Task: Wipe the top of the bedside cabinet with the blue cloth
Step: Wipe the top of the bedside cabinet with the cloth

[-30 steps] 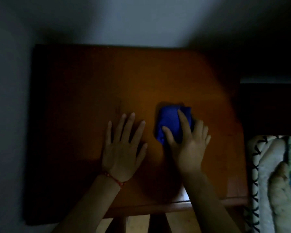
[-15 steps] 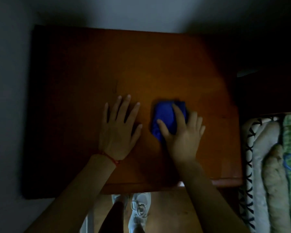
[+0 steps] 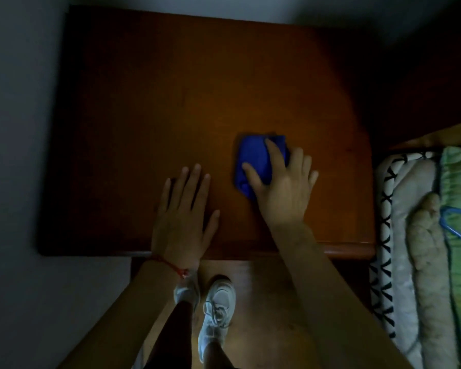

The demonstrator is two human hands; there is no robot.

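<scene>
The left hand [image 3: 183, 222] lies flat, fingers spread and holding nothing, on the bedside cabinet [image 3: 149, 107] near its front edge, likely to brace. Just right of it, the right hand [image 3: 282, 190] presses the bunched blue cloth [image 3: 252, 158] against the wood, fingers draped over it for wiping.

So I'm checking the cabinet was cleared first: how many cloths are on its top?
1. The blue cloth lies bunched right of centre on the cabinet top, under the right hand. The dark far corners could hide something.
</scene>
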